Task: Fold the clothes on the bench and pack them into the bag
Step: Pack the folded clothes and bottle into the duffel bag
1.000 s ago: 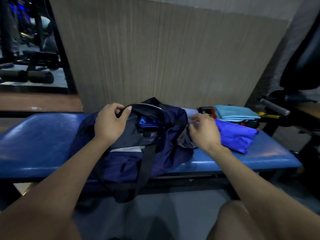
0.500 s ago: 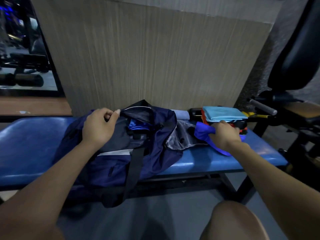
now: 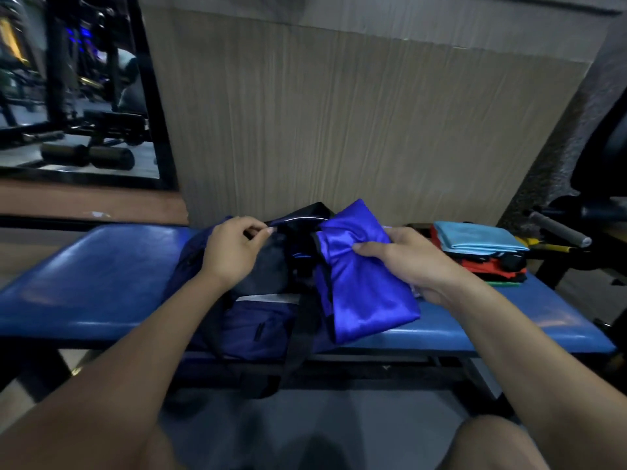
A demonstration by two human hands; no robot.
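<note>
Head camera view, looking down past two bare forearms at a padded blue bench (image 3: 84, 279) set against a pale wood-grain wall panel (image 3: 356, 130). A dark navy bag (image 3: 258, 320) lies on the bench near its middle, with its front side drooping over the near edge and a black strap (image 3: 300, 337) hanging down from it. At the top of the bag, the left hand (image 3: 234, 252) pinches the rim of the opening between thumb and curled fingers. The right hand (image 3: 412, 262) grips a folded, shiny bright blue garment (image 3: 363, 283), thumb on top and fingers underneath, holding it over the right end of the bag, just beside the opening. Further to the right of the bag, on the same bench, sits a stack of folded clothes (image 3: 481, 256): a light blue piece on top, red and dark pieces beneath, and a green edge at the bottom. To the left of the wall panel, dim gym equipment (image 3: 84, 154) stands in the background.
</note>
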